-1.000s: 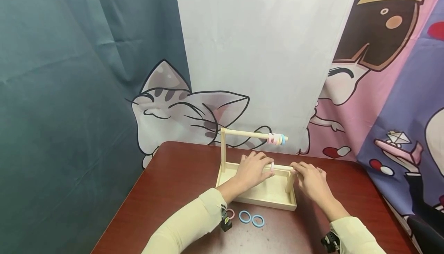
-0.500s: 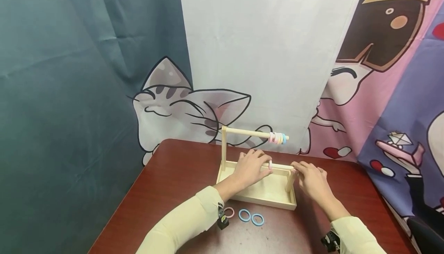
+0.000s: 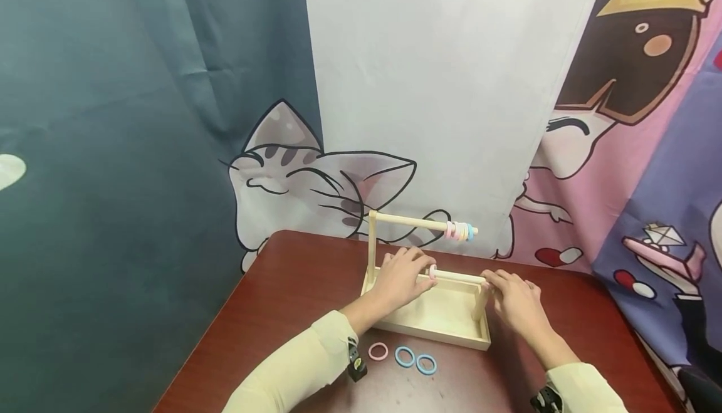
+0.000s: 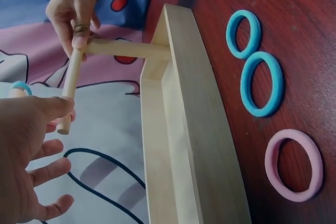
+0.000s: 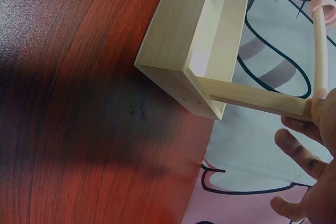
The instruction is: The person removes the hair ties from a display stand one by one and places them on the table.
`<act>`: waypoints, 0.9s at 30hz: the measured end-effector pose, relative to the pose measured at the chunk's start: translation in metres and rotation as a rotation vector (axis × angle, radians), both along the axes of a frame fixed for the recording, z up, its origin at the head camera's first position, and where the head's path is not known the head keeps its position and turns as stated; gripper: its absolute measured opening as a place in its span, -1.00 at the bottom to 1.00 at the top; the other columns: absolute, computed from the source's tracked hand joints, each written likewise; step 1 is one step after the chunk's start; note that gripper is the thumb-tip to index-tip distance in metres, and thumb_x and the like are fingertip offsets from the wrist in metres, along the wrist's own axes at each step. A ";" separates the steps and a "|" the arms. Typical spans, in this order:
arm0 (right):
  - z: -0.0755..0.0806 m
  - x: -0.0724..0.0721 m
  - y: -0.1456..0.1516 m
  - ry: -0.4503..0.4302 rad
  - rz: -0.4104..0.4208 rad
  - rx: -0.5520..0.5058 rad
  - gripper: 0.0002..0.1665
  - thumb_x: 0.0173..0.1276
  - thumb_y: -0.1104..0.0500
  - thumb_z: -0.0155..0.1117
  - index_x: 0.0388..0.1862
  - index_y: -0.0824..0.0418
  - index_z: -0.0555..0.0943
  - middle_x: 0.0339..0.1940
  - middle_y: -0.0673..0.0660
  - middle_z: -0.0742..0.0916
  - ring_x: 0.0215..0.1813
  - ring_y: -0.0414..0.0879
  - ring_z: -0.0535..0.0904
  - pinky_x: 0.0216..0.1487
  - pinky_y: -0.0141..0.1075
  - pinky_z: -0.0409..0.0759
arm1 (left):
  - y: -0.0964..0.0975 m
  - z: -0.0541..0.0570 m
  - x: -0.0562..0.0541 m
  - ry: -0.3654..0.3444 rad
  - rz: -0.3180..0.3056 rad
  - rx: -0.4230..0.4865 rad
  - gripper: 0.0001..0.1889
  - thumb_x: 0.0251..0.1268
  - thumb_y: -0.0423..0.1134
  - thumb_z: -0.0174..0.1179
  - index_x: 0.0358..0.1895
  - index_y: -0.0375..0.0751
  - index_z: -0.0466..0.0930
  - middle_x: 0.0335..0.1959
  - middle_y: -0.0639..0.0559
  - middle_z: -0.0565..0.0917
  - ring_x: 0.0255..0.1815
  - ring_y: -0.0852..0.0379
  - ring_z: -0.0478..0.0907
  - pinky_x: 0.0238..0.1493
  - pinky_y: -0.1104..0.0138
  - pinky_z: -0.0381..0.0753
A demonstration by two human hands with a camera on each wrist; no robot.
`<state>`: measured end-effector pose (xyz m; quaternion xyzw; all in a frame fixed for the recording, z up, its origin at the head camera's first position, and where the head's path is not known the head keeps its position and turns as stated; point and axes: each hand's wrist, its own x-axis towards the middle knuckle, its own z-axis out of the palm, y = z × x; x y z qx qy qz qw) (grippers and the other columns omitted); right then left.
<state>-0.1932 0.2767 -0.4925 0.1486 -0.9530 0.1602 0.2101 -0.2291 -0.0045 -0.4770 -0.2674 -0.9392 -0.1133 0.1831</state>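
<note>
A pale wooden stand with two horizontal rods rises from a shallow tray base. Near the free end of the lower rod, my left hand pinches a pink ring that is around the rod. Seen in the left wrist view, the rod tip pokes out past the thumb, and the ring is mostly hidden by the fingers. My right hand grips the stand at the top of the short post, where the lower rod joins it.
Several pastel rings hang by the upper rod's right end. On the dark red table, in front of the tray, lie a pink ring and two blue rings. A printed curtain hangs behind the table.
My left hand has slid the pink ring leftward along the lower rod, toward its free end. My right hand stays on the post. The head view has shifted slightly.
</note>
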 end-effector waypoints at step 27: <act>0.001 -0.001 0.001 0.046 0.014 -0.001 -0.74 0.51 0.30 0.41 0.13 0.18 0.80 -0.07 0.19 0.84 0.00 0.30 0.76 0.02 0.52 0.54 | -0.023 -0.009 0.002 -0.001 -0.020 0.097 -0.73 0.43 0.04 0.50 -0.04 0.10 0.61 0.01 0.19 0.74 -0.01 0.12 0.66 -0.15 0.30 0.57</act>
